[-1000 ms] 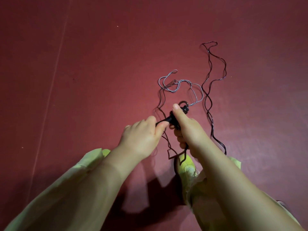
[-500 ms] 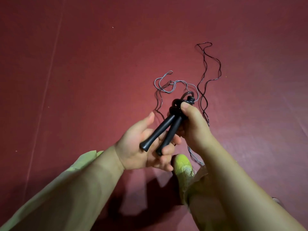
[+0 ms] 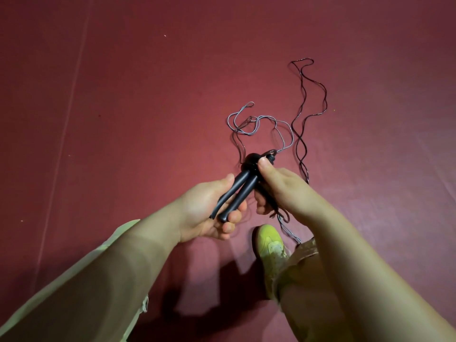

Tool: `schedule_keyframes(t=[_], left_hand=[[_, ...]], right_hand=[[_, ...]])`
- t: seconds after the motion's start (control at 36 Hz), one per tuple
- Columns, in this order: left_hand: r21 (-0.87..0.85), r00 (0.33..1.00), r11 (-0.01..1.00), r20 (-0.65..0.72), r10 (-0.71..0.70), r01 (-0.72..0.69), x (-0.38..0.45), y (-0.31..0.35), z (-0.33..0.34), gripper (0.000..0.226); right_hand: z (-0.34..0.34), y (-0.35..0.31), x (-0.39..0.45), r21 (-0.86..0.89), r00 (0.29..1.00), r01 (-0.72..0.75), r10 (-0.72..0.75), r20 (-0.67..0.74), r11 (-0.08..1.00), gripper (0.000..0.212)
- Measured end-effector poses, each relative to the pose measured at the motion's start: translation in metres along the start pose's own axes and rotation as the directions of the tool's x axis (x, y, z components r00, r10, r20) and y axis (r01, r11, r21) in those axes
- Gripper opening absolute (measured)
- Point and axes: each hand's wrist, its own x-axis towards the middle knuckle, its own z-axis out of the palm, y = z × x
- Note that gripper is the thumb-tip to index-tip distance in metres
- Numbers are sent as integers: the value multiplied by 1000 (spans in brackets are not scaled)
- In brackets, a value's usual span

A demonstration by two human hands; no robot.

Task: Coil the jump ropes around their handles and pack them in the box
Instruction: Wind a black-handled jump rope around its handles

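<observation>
**Two black handles held over a red floor**

The dark red floor (image 3: 123, 119) filled the view, with a faint pale line running down its left side. Two forearms reached in from the bottom edge, the left one in a pale green sleeve (image 3: 74, 292). A yellow-green shoe (image 3: 269, 245) stood on the floor between the arms, below the hands.

The left hand (image 3: 204, 211) lay palm up, its fingers curled under the lower ends of the two black handles (image 3: 237, 193), which lay side by side across the palm and splayed slightly apart toward the bottom. The right hand (image 3: 278, 186) gripped the handles at their upper ends, thumb pressed on top near the rounded caps, fingers wrapped beneath.

From the caps the ropes trailed onto the floor beyond the hands. The black rope (image 3: 303, 114) ran in a long wavy loop up and to the right. The grey rope (image 3: 249, 124) lay in a loose tangle just above the handles. More cord hung below the right hand, down toward the shoe.
</observation>
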Motion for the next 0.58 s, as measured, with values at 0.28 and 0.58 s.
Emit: schedule_keyframes(t=[0.28, 0.58], left_hand=[[366, 925, 926, -310, 219, -96, 12, -6, -1, 51], [700, 753, 711, -432, 496, -66, 19, -3, -9, 24]], right_hand=[[9, 2, 3, -275, 982, -93, 42, -184, 957, 67], [19, -2, 4, 214, 972, -164, 194, -129, 963, 84]])
